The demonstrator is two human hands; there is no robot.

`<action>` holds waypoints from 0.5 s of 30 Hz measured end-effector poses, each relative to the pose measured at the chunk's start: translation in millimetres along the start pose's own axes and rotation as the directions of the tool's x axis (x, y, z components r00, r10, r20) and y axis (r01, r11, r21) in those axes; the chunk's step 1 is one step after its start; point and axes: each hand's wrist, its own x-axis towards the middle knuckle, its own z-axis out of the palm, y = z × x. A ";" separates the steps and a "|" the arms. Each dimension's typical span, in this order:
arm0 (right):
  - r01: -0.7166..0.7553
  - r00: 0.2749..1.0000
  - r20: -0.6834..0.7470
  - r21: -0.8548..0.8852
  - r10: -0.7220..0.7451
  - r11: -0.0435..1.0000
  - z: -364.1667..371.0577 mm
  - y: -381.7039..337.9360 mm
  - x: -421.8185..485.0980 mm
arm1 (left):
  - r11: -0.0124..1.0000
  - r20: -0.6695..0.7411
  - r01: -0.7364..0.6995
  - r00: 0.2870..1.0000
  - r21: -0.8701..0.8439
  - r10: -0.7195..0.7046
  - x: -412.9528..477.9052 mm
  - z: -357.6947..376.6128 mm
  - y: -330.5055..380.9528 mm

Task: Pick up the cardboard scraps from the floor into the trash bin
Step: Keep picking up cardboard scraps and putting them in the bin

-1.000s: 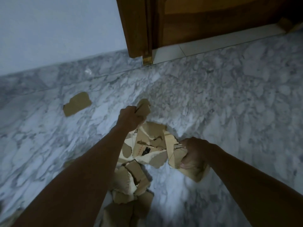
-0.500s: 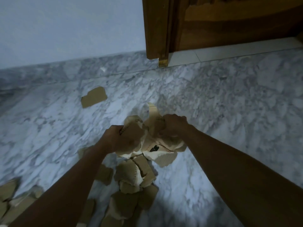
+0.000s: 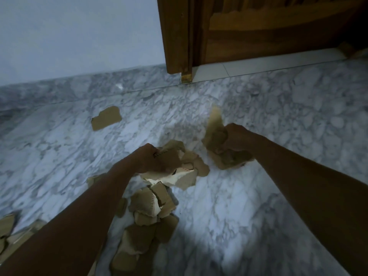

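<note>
Left to right: a lone torn brown cardboard scrap lies flat on the marble floor. My left hand grips ragged-edged pieces atop the central pile. My right hand clutches a crumpled bunch, just right of the pile, below the wooden door.
</note>
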 end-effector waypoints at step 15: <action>-0.047 0.996 0.062 -0.232 0.063 0.972 70.7 45.0 -35.3 | 0.887 0.040 -0.165 0.986 0.430 0.164 5.2 78.5 27.5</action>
